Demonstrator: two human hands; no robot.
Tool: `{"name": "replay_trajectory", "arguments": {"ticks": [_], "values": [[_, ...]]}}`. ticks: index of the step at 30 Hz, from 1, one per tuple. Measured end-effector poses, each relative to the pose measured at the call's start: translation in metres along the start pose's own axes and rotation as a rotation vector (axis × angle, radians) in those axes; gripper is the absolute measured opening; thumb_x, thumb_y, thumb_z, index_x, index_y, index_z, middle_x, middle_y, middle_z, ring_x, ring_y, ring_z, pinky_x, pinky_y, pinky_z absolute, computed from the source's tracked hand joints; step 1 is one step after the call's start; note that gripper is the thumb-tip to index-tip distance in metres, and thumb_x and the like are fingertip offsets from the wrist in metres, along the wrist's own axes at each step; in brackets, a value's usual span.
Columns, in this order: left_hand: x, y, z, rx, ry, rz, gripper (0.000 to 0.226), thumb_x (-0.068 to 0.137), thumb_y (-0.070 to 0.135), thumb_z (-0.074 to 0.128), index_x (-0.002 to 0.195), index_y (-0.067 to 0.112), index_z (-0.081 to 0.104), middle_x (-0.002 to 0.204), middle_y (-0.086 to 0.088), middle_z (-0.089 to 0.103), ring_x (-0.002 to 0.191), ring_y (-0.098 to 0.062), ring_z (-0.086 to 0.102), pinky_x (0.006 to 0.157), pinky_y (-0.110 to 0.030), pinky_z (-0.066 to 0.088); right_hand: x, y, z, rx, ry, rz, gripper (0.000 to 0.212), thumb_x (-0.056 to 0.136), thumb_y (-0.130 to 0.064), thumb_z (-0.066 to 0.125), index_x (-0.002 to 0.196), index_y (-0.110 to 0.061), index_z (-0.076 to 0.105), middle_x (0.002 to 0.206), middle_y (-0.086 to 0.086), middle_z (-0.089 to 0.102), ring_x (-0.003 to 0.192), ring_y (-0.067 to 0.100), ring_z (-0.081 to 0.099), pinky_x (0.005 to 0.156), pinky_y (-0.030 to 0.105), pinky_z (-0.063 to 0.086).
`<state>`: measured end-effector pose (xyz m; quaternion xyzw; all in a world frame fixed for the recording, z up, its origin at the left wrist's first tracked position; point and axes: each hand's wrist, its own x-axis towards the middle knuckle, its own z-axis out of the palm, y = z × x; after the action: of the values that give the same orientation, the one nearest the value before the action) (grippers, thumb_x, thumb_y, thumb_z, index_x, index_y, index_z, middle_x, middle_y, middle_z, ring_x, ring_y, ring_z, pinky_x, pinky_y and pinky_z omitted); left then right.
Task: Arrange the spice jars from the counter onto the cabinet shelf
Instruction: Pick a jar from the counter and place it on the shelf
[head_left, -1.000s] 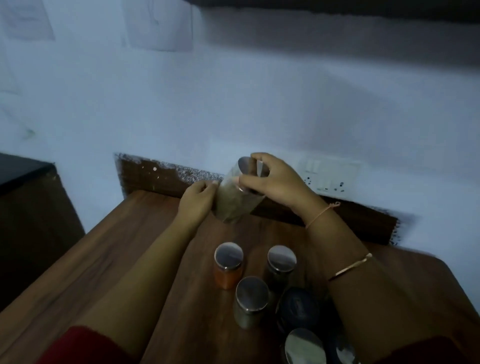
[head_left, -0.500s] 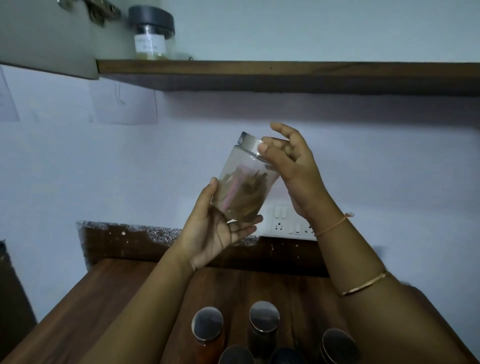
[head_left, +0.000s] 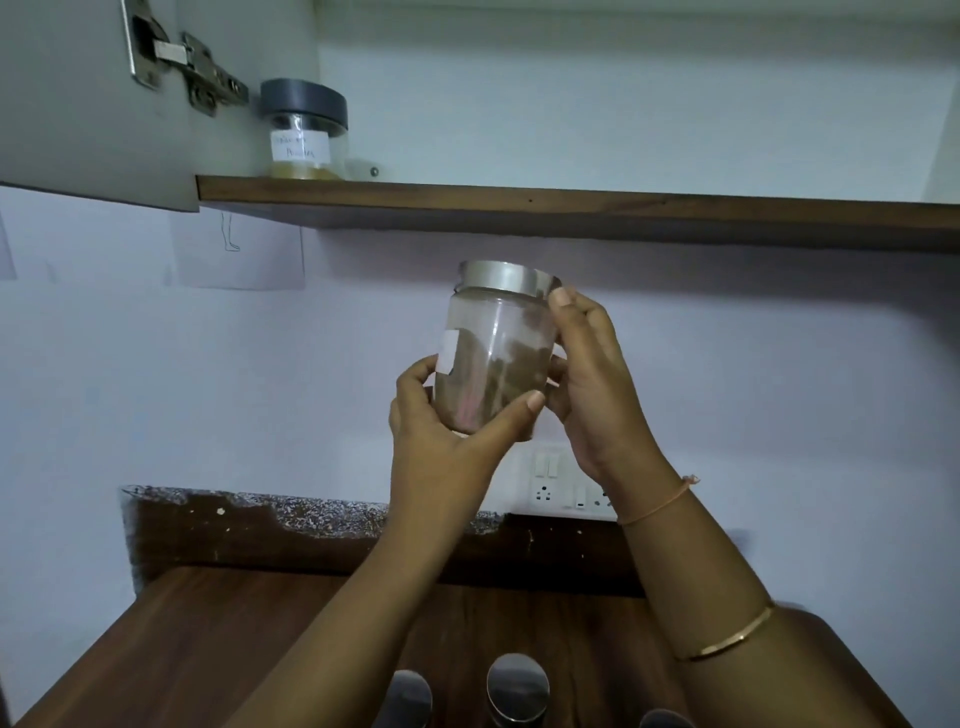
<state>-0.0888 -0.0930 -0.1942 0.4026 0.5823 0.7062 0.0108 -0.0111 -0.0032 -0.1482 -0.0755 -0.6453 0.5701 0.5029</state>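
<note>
Glass spice jar (head_left: 493, 358) held just below shelf (head_left: 571, 200)

Upright, steel lid on, brown contents. Left hand (head_left: 441, 447) cups lower body, thumb across front, fingers curled round far side. Right hand (head_left: 592, 395) wraps right side, thumb at lid rim. Grey-lidded labelled jar (head_left: 304, 132) on shelf, left end. Steel-lidded jars (head_left: 517, 688) on wooden counter (head_left: 208, 649) below.

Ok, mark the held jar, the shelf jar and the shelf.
held spice jar (head_left: 498, 335), head view, glass body.
grey-lidded labelled jar (head_left: 304, 101), head view, lid.
cabinet shelf (head_left: 571, 200), head view, front edge.
</note>
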Motion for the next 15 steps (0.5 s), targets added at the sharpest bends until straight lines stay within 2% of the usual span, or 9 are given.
{"name": "replay_trajectory", "arguments": {"ticks": [2, 4, 5, 7, 8, 10, 13, 15], "values": [[-0.003, 0.003, 0.001, 0.037, 0.047, 0.061, 0.098, 0.043, 0.071, 0.071, 0.127, 0.037, 0.033, 0.124, 0.009, 0.038, 0.098, 0.005, 0.05, 0.062, 0.0, 0.042, -0.003, 0.0, 0.003, 0.024, -0.047, 0.015, 0.061, 0.078, -0.062, 0.054, 0.129, -0.03, 0.046, 0.12, 0.0, 0.062, 0.104, 0.018, 0.064, 0.08, 0.033, 0.057], [-0.006, 0.006, 0.001, 0.082, 0.069, 0.102, 0.102, 0.044, 0.069, 0.071, 0.131, 0.035, 0.031, 0.121, 0.009, 0.032, 0.102, 0.002, 0.047, 0.066, 0.002, 0.04, -0.006, 0.0, 0.006, 0.05, -0.079, 0.029, 0.066, 0.072, -0.062, 0.058, 0.129, -0.031, 0.045, 0.12, -0.001, 0.063, 0.105, 0.018, 0.066, 0.083, 0.037, 0.057], [-0.008, 0.005, 0.001, 0.114, 0.07, 0.117, 0.101, 0.047, 0.065, 0.073, 0.132, 0.035, 0.03, 0.12, 0.009, 0.03, 0.107, -0.004, 0.047, 0.073, -0.004, 0.043, -0.006, 0.0, 0.008, 0.071, -0.085, 0.034, 0.069, 0.07, -0.06, 0.061, 0.129, -0.03, 0.044, 0.121, 0.0, 0.063, 0.106, 0.018, 0.066, 0.084, 0.038, 0.058], [-0.011, 0.006, 0.002, 0.147, 0.05, 0.138, 0.095, 0.052, 0.058, 0.075, 0.132, 0.035, 0.029, 0.118, 0.011, 0.028, 0.117, -0.015, 0.045, 0.088, -0.024, 0.048, -0.007, 0.0, 0.01, 0.139, -0.087, 0.035, 0.069, 0.068, -0.054, 0.067, 0.128, -0.027, 0.045, 0.122, 0.002, 0.063, 0.106, 0.018, 0.066, 0.083, 0.038, 0.058], [-0.012, 0.006, 0.002, 0.135, 0.03, 0.143, 0.091, 0.055, 0.057, 0.076, 0.13, 0.036, 0.029, 0.118, 0.011, 0.027, 0.12, -0.016, 0.044, 0.091, -0.027, 0.047, -0.007, -0.001, 0.011, 0.171, -0.079, 0.031, 0.065, 0.07, -0.049, 0.067, 0.127, -0.025, 0.046, 0.121, 0.003, 0.063, 0.106, 0.02, 0.066, 0.082, 0.039, 0.058], [-0.013, 0.01, -0.001, 0.059, -0.023, 0.135, 0.08, 0.061, 0.056, 0.074, 0.127, 0.039, 0.031, 0.123, 0.011, 0.03, 0.121, -0.012, 0.044, 0.089, -0.019, 0.043, -0.006, -0.004, 0.011, 0.218, -0.047, 0.029, 0.06, 0.074, -0.043, 0.065, 0.127, -0.022, 0.046, 0.121, 0.007, 0.062, 0.106, 0.024, 0.065, 0.084, 0.045, 0.057], [-0.01, 0.018, -0.011, -0.091, -0.11, 0.084, 0.061, 0.065, 0.054, 0.062, 0.119, 0.047, 0.034, 0.133, 0.013, 0.037, 0.116, -0.001, 0.048, 0.079, -0.007, 0.041, -0.001, -0.006, 0.008, 0.297, -0.033, 0.061, 0.069, 0.076, -0.045, 0.059, 0.134, -0.015, 0.04, 0.129, 0.017, 0.057, 0.115, 0.033, 0.059, 0.094, 0.058, 0.048], [-0.007, 0.023, -0.018, -0.153, -0.161, 0.04, 0.061, 0.063, 0.06, 0.06, 0.118, 0.052, 0.034, 0.136, 0.016, 0.038, 0.113, 0.008, 0.046, 0.073, -0.003, 0.04, 0.001, -0.006, 0.005, 0.377, -0.081, 0.083, 0.07, 0.077, -0.049, 0.054, 0.136, -0.014, 0.042, 0.129, 0.018, 0.058, 0.117, 0.034, 0.057, 0.096, 0.059, 0.046]]}}
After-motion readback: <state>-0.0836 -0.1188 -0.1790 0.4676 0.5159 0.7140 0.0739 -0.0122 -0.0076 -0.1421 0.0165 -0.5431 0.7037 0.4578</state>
